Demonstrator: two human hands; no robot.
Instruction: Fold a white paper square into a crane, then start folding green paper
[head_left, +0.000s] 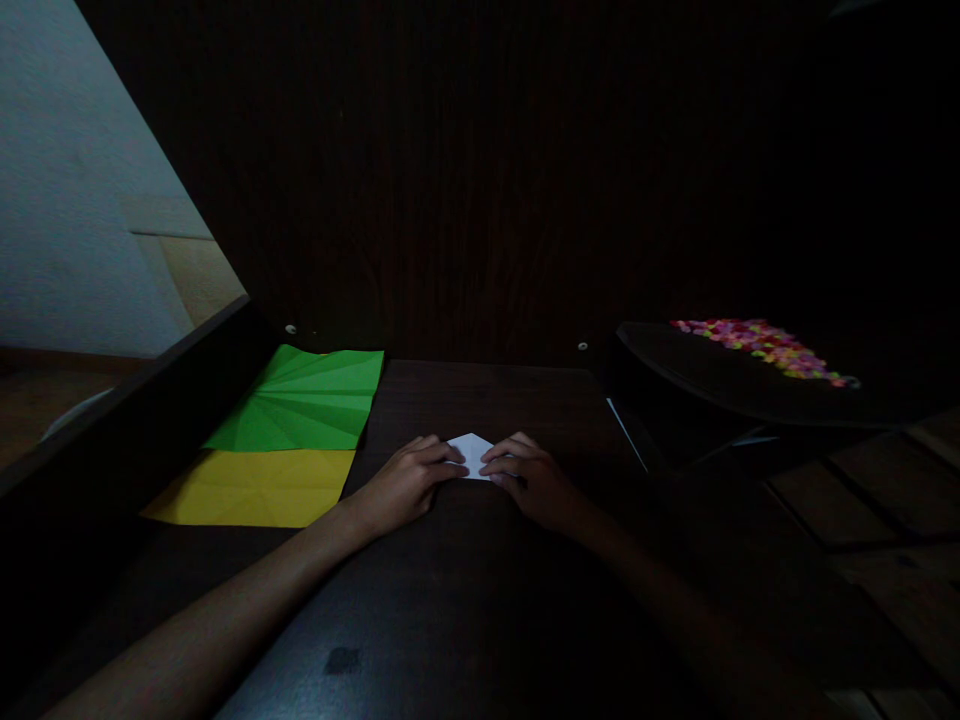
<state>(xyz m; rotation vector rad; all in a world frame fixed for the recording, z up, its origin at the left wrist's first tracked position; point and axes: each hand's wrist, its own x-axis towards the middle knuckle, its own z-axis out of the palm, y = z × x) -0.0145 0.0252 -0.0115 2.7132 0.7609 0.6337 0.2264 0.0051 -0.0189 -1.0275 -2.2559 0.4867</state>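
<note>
A small piece of folded white paper [472, 455] with a pointed top lies on the dark wooden surface in front of me. My left hand [411, 480] grips its left side, fingers bent and pressed onto the paper. On the opposite side my right hand [536, 482] holds the paper with its fingertips, close to those of the left. Parts of the paper's left and right edges are hidden beneath the fingers. Dim light makes it hard to tell how the thumbs sit.
To the left lie a creased green sheet [322, 400] and a creased yellow sheet [259, 488]. A raised dark side board [135, 395] borders them. A dark upright panel [450, 200] stands behind. At right, colourful small pieces [772, 348] rest on a dark rounded surface [690, 385].
</note>
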